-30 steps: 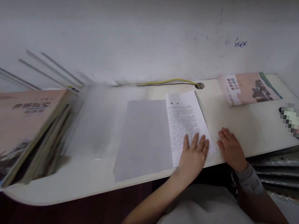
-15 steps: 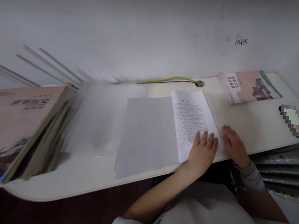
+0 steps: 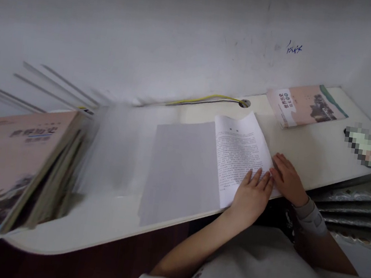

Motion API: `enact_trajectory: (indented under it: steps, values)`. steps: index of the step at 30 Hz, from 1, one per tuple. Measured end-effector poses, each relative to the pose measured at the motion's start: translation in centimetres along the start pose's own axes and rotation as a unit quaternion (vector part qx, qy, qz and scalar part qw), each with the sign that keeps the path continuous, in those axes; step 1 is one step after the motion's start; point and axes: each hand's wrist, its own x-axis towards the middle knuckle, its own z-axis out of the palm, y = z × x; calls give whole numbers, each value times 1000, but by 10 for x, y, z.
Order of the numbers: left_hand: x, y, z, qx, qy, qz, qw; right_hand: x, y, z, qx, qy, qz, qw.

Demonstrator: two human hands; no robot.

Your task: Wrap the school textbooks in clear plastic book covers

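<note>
An open booklet (image 3: 180, 175) lies on the white desk, its left side blank grey and its right page (image 3: 235, 150) covered in printed text. My left hand (image 3: 252, 196) rests on the lower right part of the printed page, fingers slightly spread. Just right of it, my right hand (image 3: 289, 180) is at the page's right edge with fingers stretched out side by side. Its thumb points toward the left fingertips, and I cannot tell whether it touches the paper. The right wrist wears a grey band (image 3: 311, 215).
Stacked textbooks (image 3: 20, 157) stand at the left end of the desk (image 3: 97, 223). A pink textbook (image 3: 305, 107) lies at the back right, near a pixelated phone-like object (image 3: 366, 145). A yellow cable (image 3: 208, 97) runs along the wall into a round hole (image 3: 244, 103).
My left hand has slid slightly down and right, closer to my right hand. The right hand's thumb now sits nearer the left fingertips. The view has shifted a little.
</note>
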Motion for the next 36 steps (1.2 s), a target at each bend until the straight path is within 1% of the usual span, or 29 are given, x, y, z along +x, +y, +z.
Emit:
enact_trajectory:
  steps: [4,6,8,10,11,12,14,16,17,19,21,24,27,29,32,36]
  values:
    - [-5,-4,-1,-29,-37,20,999,1,-3,1,-57,-11,-3,998]
    - [-5,-14,-5,-64,-65,57,994,0,-6,1,-98,-25,-2,995]
    - [1,-33,-10,-117,-99,121,981,0,-9,2,-128,-30,-4,991]
    - [17,-60,-17,-171,-127,169,962,-1,-11,2,-142,-25,-10,990]
    - [29,-76,-19,-184,-127,154,962,-2,-11,2,-145,-21,-14,989]
    - [43,-91,-20,-174,-104,114,973,-2,-11,3,-147,-16,-18,989]
    - [75,-120,-22,-126,-37,-10,991,-3,-9,4,-149,-7,-26,989]
    - [107,-143,-21,-112,17,-110,987,-3,-7,5,-146,0,-31,989]
    - [120,-151,-21,-124,26,-144,981,-3,-6,6,-145,3,-33,989]
    - [140,-163,-20,-151,28,-183,971,-3,-5,9,-141,7,-36,989]
    - [152,-169,-19,-167,26,-201,965,-4,-5,10,-139,9,-36,990]
    - [160,-175,-17,-175,30,-214,961,-4,-8,9,-149,2,-35,988]
    - [165,-181,-15,-184,24,-210,960,8,-12,0,-175,-25,-47,983]
    - [169,-186,-14,-193,8,-198,961,28,-14,-8,-192,-56,-65,978]
    - [174,-193,-11,-208,-21,-178,962,69,-18,-16,-212,-112,-89,967]
    - [179,-196,-5,-220,-31,-168,960,120,-26,-15,-244,-166,-82,952]
